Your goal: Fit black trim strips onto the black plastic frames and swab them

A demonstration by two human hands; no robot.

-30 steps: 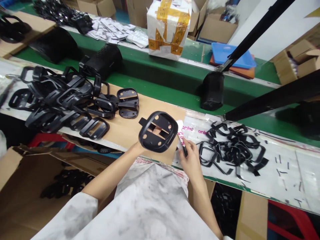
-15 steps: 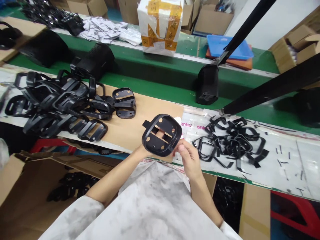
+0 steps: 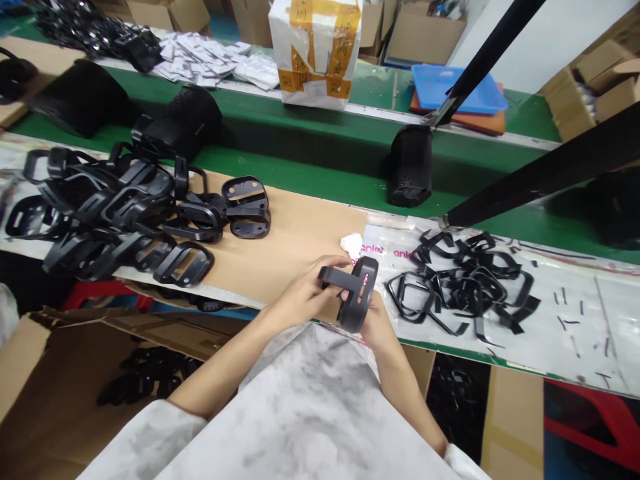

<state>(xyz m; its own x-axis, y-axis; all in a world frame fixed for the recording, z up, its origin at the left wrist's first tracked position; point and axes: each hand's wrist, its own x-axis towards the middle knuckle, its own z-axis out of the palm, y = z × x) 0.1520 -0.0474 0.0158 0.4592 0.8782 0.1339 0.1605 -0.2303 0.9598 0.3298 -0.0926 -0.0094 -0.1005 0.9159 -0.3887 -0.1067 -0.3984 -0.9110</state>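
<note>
Since half a second ago, that black plastic piece [image 3: 354, 307] has flipped from lying open towards us to standing on edge, and the left hand [image 3: 306, 293] has swung round into full view. It's now up over the near edge of the table, right where the brown cardboard sheet [image 3: 295, 233] meets the white plastic sheet [image 3: 565, 280] with pink lettering. Left hand has its fingers curled round the piece's bar, so that grip is pretty clear. Right hand [image 3: 377, 323] sits against the other side, low down, but its fingers are hidden behind the piece, so can't tell how closed they are. Some white thing [image 3: 351, 244] pokes out just above; no idea if it's held. Loose black strips [image 3: 470, 293] sit in a tangle to the right, and a big heap of similar black pieces [image 3: 120, 193] covers the left end.
</note>
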